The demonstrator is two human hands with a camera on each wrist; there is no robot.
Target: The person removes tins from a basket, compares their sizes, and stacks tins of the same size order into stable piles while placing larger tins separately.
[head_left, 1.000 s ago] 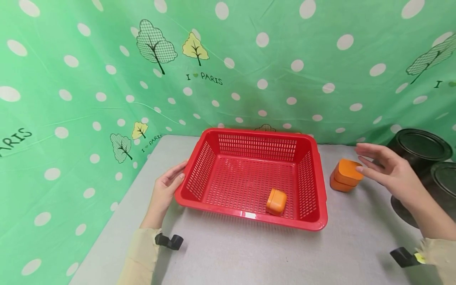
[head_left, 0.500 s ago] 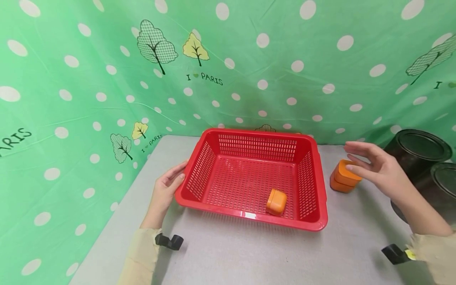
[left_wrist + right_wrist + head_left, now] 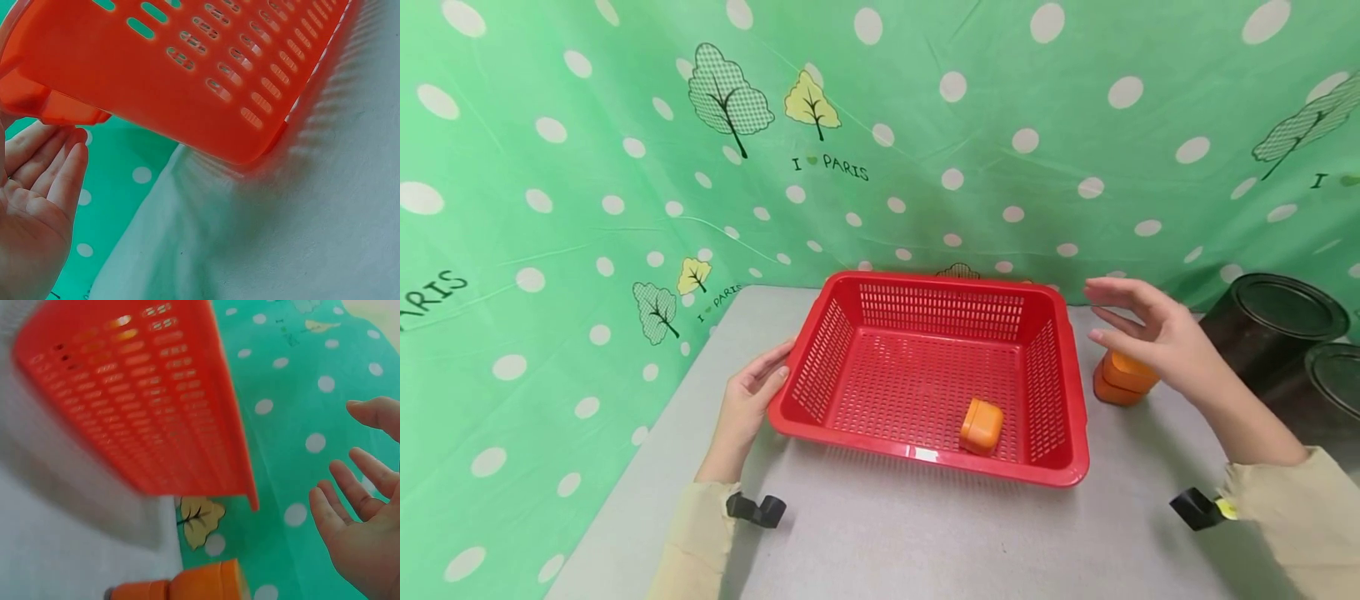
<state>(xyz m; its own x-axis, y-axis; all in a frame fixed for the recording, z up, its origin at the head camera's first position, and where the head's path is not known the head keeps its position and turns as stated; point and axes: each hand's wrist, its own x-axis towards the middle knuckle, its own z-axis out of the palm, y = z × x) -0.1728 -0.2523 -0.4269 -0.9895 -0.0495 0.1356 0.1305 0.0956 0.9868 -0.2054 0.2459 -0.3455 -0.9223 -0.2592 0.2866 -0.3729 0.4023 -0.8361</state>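
A red perforated plastic basket (image 3: 925,375) stands on the table, with a small orange container (image 3: 982,425) lying in its near right part. At the basket's left rim is my left hand (image 3: 745,408); in the left wrist view its fingers (image 3: 65,172) are mostly straight and their tips touch the underside of the rim. My right hand (image 3: 1157,342) hovers right of the basket with fingers spread and nothing between them. Partly hidden below it, an orange object in two tiers (image 3: 1123,383) stands on the table; its lower end shows in the right wrist view.
Two dark cylindrical cans (image 3: 1273,325) stand at the right; my right forearm partly covers them. A green dotted cloth (image 3: 955,133) hangs behind and at the left of the grey-white table (image 3: 925,533).
My right hand has moved left, from right of the two-tiered orange object to above it, nearer the basket's right rim. The left hand, the basket and the orange objects have not moved.
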